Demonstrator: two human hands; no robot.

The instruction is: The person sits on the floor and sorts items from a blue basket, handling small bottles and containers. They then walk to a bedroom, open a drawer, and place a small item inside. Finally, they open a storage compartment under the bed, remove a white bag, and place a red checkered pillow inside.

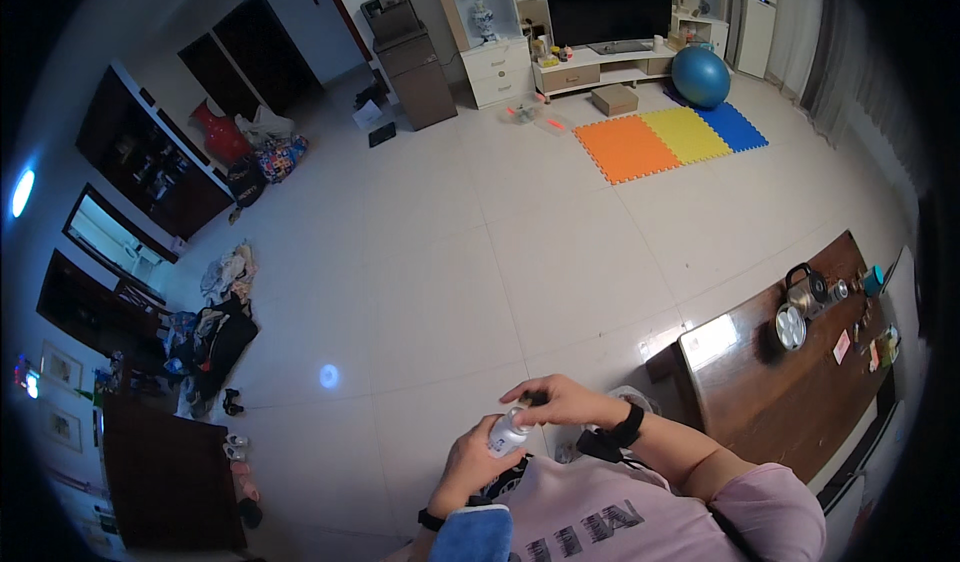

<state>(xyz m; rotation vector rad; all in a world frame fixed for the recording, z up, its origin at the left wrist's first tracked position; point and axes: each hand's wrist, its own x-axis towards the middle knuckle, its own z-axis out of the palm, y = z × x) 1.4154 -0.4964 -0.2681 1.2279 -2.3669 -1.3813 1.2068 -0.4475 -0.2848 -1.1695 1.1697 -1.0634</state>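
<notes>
A small white bottle (508, 434) is gripped in my left hand (469, 457), tilted in front of my chest. My right hand (570, 400) is at the bottle's top, its thumb near the neck. Between its index finger and thumb sits a small dark object (534, 397), perhaps a cap; its shape is too blurred to tell. Blue cloth (472, 536) hangs over my left forearm. A black strap circles each wrist, and a black device (600, 444) hangs beside the right one.
On my right stands a brown wooden table (780, 404) bearing a kettle (808, 292), a round container (790, 327) and a teal-lidded cup (872, 280). Ahead lie foam mats (630, 149) and a blue exercise ball (701, 76). Bags and clothes (217, 344) are heaped on the left.
</notes>
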